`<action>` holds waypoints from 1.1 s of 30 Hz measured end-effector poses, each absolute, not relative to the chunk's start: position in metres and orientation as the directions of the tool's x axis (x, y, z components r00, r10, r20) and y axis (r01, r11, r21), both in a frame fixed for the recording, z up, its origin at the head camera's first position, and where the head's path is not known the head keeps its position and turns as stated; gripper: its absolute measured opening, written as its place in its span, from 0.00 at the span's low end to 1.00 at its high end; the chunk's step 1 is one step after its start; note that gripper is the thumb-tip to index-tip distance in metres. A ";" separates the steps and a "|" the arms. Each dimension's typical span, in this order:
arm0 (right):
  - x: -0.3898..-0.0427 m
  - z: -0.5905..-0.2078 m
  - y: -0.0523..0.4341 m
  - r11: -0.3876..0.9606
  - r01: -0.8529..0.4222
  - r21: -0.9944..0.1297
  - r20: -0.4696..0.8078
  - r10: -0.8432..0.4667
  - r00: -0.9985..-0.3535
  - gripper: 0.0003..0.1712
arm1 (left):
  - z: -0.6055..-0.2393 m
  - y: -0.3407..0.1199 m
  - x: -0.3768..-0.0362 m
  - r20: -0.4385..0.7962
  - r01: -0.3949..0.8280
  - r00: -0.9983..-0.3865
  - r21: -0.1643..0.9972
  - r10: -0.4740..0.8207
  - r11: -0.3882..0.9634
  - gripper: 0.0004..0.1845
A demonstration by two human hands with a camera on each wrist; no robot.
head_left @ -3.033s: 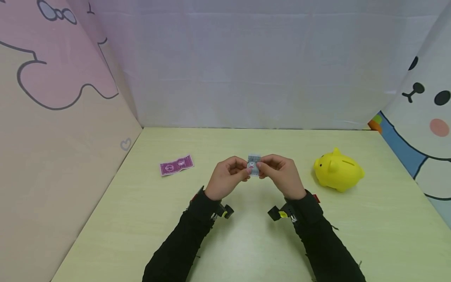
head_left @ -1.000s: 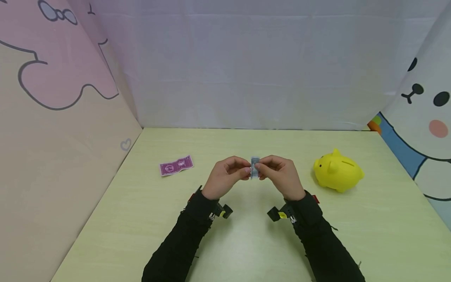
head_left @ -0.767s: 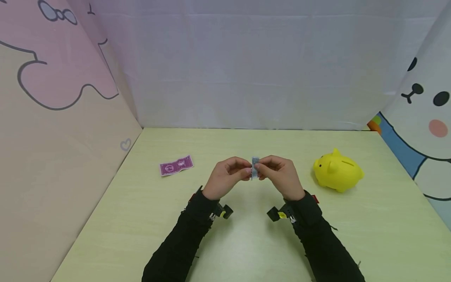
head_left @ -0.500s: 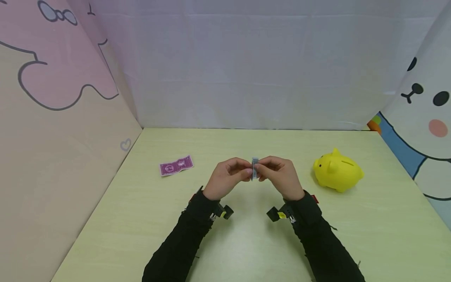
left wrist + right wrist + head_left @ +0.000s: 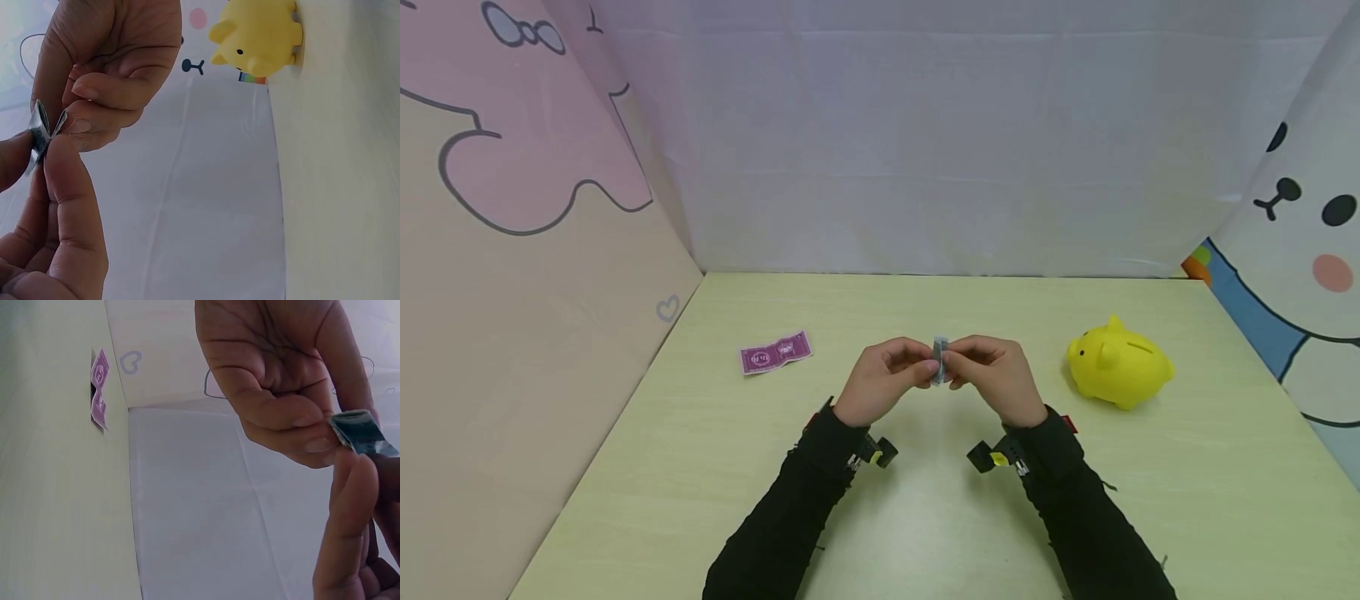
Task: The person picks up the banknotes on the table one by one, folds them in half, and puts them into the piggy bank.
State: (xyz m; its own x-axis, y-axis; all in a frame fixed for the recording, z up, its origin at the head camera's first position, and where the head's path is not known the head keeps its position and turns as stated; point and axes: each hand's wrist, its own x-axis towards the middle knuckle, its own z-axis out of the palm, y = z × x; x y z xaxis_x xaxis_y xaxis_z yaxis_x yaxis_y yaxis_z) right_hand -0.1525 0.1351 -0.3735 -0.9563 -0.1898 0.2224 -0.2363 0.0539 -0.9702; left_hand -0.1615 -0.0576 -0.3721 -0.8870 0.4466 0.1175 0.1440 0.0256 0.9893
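Observation:
A small grey-blue banknote (image 5: 939,360), folded into a narrow strip, is held above the middle of the pale green table (image 5: 925,517). My left hand (image 5: 923,367) pinches its left side between thumb and fingers. My right hand (image 5: 955,367) pinches the right side. In the left wrist view the folded banknote (image 5: 39,134) sits between the thumb of my left hand (image 5: 65,187) and the fingers of my right hand (image 5: 100,112). The right wrist view shows the folded banknote (image 5: 362,431) against the right thumb, with my left hand (image 5: 281,375) above.
A purple banknote (image 5: 775,352) lies flat on the table to the left, also seen as the purple banknote (image 5: 98,387). A yellow piggy bank (image 5: 1120,362) with a slot on top stands at the right. Cloth walls close the back and both sides.
Since three seconds ago the banknote has been folded narrower between the fingers. Over the last second both hands stay almost in place, still pinching it.

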 end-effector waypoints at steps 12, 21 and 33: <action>-0.153 -0.375 0.134 0.050 -0.237 -0.970 0.224 -0.196 -0.955 0.13 | -0.372 -0.057 -0.161 0.134 0.166 -0.891 0.985 0.434 0.038 0.10; -0.153 -0.375 0.135 0.053 -0.241 -0.969 0.225 -0.216 -0.950 0.14 | -0.372 -0.057 -0.161 0.141 0.171 -0.890 0.985 0.434 0.032 0.10; -0.150 -0.370 0.136 0.081 -0.265 -0.961 0.244 -0.200 -0.949 0.16 | -0.371 -0.057 -0.161 0.144 0.179 -0.902 0.983 0.407 0.049 0.09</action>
